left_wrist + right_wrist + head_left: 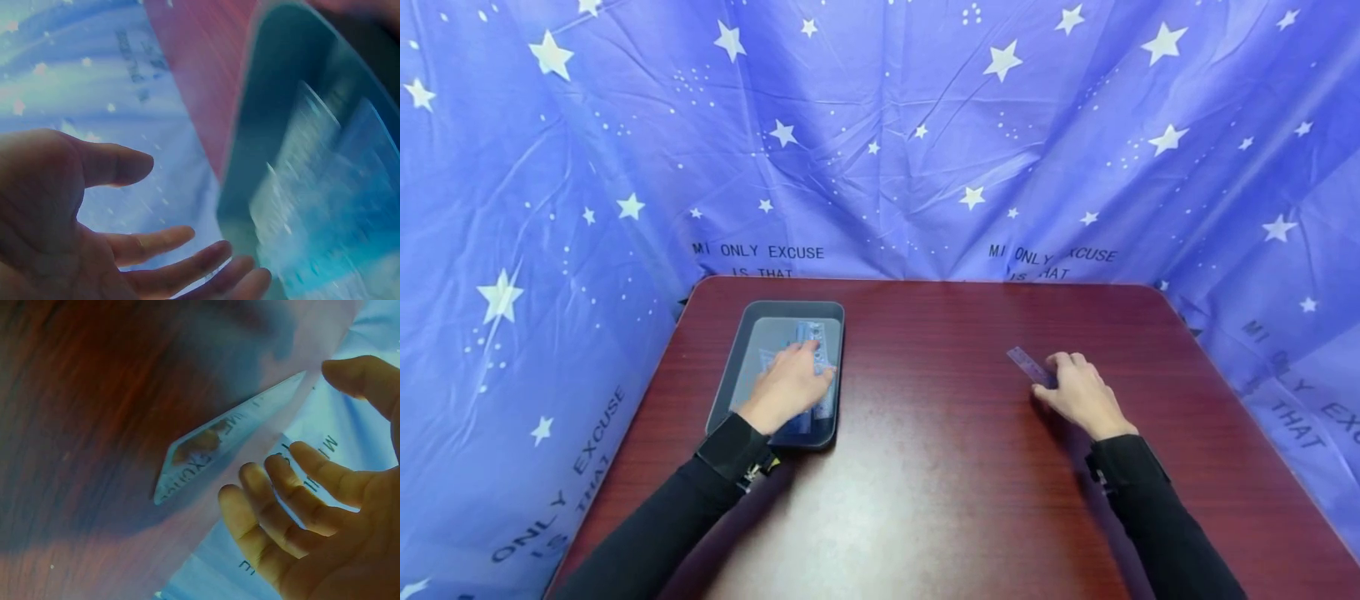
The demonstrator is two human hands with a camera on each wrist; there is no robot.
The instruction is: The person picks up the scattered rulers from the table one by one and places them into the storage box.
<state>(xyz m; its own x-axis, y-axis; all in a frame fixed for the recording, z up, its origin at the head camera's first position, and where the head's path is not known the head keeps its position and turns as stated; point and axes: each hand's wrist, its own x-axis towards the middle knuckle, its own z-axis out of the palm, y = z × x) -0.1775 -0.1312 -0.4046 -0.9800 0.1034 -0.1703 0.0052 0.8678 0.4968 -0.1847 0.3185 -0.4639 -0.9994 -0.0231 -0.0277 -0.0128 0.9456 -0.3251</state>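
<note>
A dark grey tray (727, 379) stands on the left of the table with several clear, blue-tinted plastic rulers (823, 403) in it. Over the tray is my left hand (786, 383), its fingers spread and holding nothing. The left wrist view shows its thumb and fingers apart, beside the tray's wall (245, 144) and the blurred plastic pieces (337, 194). On the right, a small transparent ruler (1027, 363) lies flat on the table. My right hand (1082, 396) hovers right at its near end, thumb and fingers parted around it. In the right wrist view a gap separates the fingers from the ruler (231, 434).
The reddish-brown wooden table (925, 367) reaches back to a blue curtain (880, 150) with white stars, which encloses the far side and both flanks. Bright glare lies on the table's near middle.
</note>
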